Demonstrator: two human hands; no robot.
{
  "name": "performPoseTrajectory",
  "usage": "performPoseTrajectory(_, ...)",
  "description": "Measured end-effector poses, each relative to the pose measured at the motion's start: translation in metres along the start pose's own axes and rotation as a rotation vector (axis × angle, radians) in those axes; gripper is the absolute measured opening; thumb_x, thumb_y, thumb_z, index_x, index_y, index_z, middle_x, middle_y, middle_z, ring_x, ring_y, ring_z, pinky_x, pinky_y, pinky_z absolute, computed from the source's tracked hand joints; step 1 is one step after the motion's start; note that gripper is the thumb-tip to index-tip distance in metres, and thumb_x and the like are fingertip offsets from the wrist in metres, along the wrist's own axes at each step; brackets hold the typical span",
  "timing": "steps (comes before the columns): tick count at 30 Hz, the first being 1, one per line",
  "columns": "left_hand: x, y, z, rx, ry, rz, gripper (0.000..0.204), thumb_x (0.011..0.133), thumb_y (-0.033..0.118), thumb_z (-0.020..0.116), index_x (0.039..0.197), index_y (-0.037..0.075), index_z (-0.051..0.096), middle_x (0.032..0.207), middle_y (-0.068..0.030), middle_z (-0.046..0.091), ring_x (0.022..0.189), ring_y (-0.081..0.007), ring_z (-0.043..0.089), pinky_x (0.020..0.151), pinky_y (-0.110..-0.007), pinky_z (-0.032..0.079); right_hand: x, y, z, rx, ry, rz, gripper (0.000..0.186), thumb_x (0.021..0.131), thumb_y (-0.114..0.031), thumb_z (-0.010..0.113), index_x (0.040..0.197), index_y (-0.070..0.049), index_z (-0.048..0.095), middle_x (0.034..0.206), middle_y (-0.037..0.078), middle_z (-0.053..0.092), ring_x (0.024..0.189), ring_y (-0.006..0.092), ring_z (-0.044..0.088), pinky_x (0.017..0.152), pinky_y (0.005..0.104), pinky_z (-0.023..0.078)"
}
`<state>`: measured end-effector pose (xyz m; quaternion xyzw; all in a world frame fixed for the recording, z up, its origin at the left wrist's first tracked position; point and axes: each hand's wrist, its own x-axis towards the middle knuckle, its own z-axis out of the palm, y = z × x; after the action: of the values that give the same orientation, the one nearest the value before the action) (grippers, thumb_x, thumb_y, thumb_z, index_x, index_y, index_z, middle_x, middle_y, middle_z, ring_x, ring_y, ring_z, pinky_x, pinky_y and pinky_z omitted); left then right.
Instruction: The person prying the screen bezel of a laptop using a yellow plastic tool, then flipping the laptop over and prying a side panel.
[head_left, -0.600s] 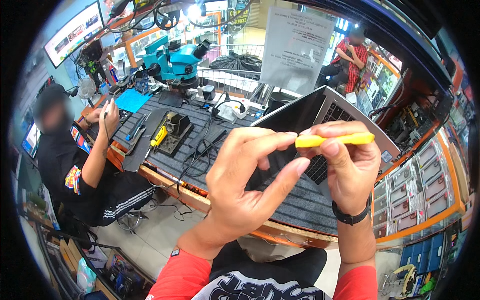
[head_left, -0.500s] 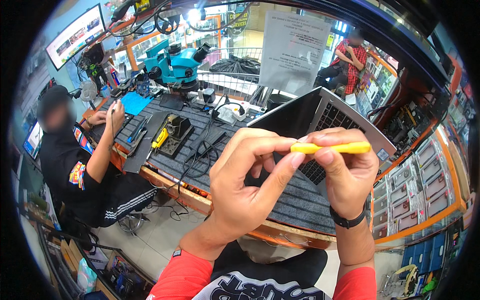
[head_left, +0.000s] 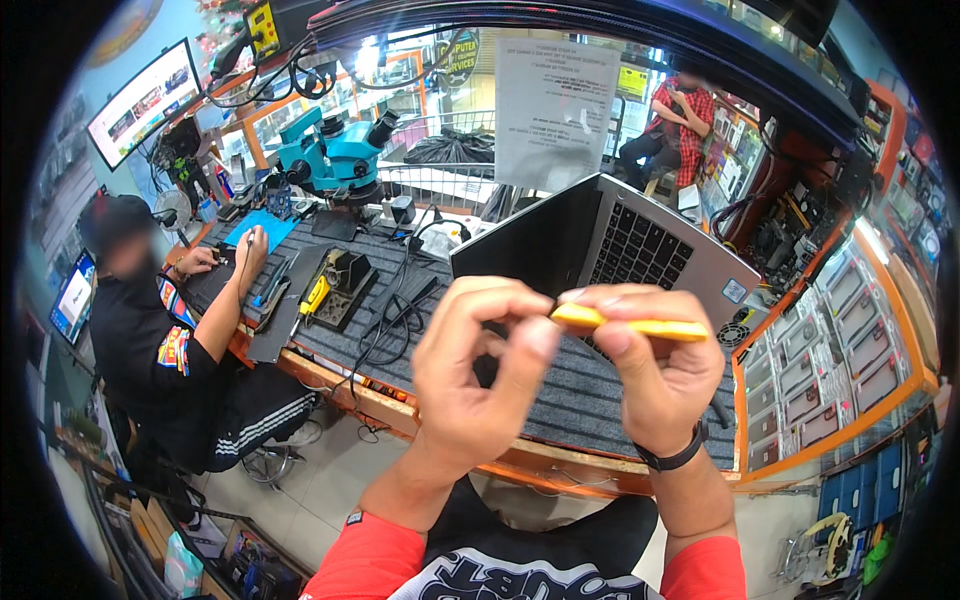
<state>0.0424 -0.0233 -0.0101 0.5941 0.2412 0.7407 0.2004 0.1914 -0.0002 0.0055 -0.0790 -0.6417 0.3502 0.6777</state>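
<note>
A slim yellow tool handle [head_left: 655, 327] is held level above the bench, pinched between the thumb and fingers of my right hand [head_left: 675, 385]. My left hand [head_left: 470, 370] is curled, its thumb and index finger pressed together at the handle's left end. Whatever is between those fingertips is too small and blurred to name. Behind my hands an open laptop [head_left: 645, 245] stands tilted on the bench, keyboard facing right and dark screen to the left. My hands cover its lower part.
On the striped grey mat [head_left: 400, 345] lie black cables [head_left: 385, 325] and a yellow-handled iron [head_left: 315, 295] beside a black holder [head_left: 350, 280]. A teal microscope [head_left: 335, 160] stands behind. At left a co-worker [head_left: 150, 330] works over a blue mat [head_left: 262, 228]. A display case [head_left: 810, 370] borders the right.
My hands with the yellow handle have shifted slightly left and down in the picture. The handle's right end now tips lower. The surroundings have shifted as my head turned.
</note>
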Motion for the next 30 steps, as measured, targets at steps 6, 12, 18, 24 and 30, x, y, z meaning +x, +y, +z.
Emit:
performPoseTrajectory(6,0.0,-0.013,-0.03,0.293,-0.137,0.264,0.014,0.092,0.003,0.079,0.102,0.001,0.07,0.097,-0.0119,0.069,0.076,-0.0151,0.064,0.059,-0.026,0.049,0.008,-0.006,-0.004,-0.377,-0.29,-0.004,0.027,0.085,-0.001,0.084,0.111,-0.001,0.077,0.105,0.014,0.077,0.094,0.0238,0.074,0.081,0.0325,0.059)
performPoseTrajectory(12,0.003,-0.027,-0.058,0.437,-0.03,0.357,0.01,0.09,0.005,0.073,0.1,0.003,0.071,0.106,-0.0122,0.069,0.096,-0.0246,0.064,0.084,-0.037,0.052,0.041,0.012,-0.006,-0.531,-0.373,-0.144,0.024,0.082,0.009,0.08,0.104,0.001,0.077,0.102,0.017,0.077,0.095,0.0252,0.075,0.084,0.0334,0.059)
performPoseTrajectory(18,0.025,-0.084,-0.052,0.093,-0.047,0.042,0.05,0.11,0.031,0.056,0.143,-0.007,0.058,0.14,-0.0216,0.062,0.131,-0.0303,0.059,0.113,-0.039,0.043,0.081,0.061,-0.009,-0.678,-0.44,-0.309,0.025,0.085,0.002,0.081,0.11,-0.004,0.079,0.107,0.012,0.08,0.099,0.025,0.078,0.086,0.0327,0.061)
performPoseTrajectory(24,0.014,-0.098,-0.045,-0.321,-0.153,-0.289,0.06,0.117,0.036,0.033,0.15,-0.011,0.051,0.147,-0.0207,0.061,0.137,-0.0247,0.057,0.116,-0.035,0.04,0.086,0.058,-0.011,-0.726,-0.543,-0.254,0.027,0.082,0.008,0.081,0.107,0.0,0.079,0.109,0.017,0.08,0.104,0.0283,0.078,0.091,0.0333,0.061)
performPoseTrajectory(30,0.016,-0.09,-0.048,-0.315,-0.162,-0.292,0.061,0.117,0.036,0.031,0.149,-0.013,0.051,0.146,-0.022,0.061,0.136,-0.0248,0.058,0.116,-0.035,0.04,0.087,0.057,-0.01,-0.749,-0.586,-0.285,0.028,0.081,0.009,0.081,0.107,0.001,0.079,0.11,0.017,0.08,0.104,0.0299,0.078,0.09,0.0342,0.062)
